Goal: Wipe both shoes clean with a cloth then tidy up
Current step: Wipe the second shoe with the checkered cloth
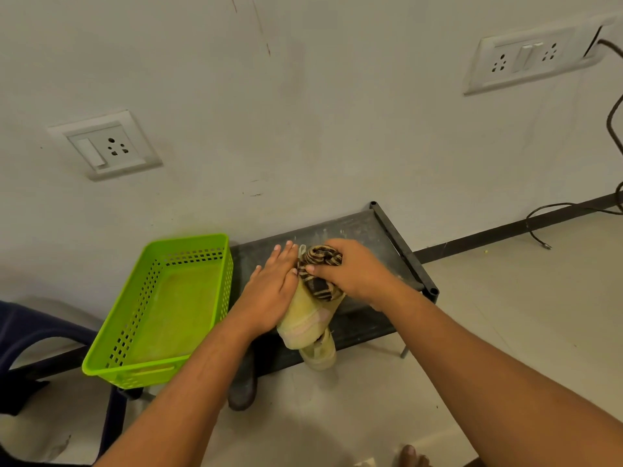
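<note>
Much of the pale yellow shoe (305,318) is being covered by both hands and the cloth, so its far end is not showing. A second pale shoe (320,353) is peeking out beneath it at the front edge of the dark metal rack (367,230), mostly hidden, and whether the two are touching cannot be told. A dark rounded object (242,396) below the left forearm is lying partly behind the arm and is too indistinct to name. A bare foot (409,456) is being cut off by the lower frame edge. The left hand (269,291) is lying flat on the upper shoe's left side, fingers straight and close together, steadying it. The right hand (354,271) is curling its fingers and thumb round a bunched brown-and-black striped cloth (320,264) and pressing it onto the shoe's upper part. A lime-green perforated basket (188,240) is sitting on the rack just left of the hands.
</note>
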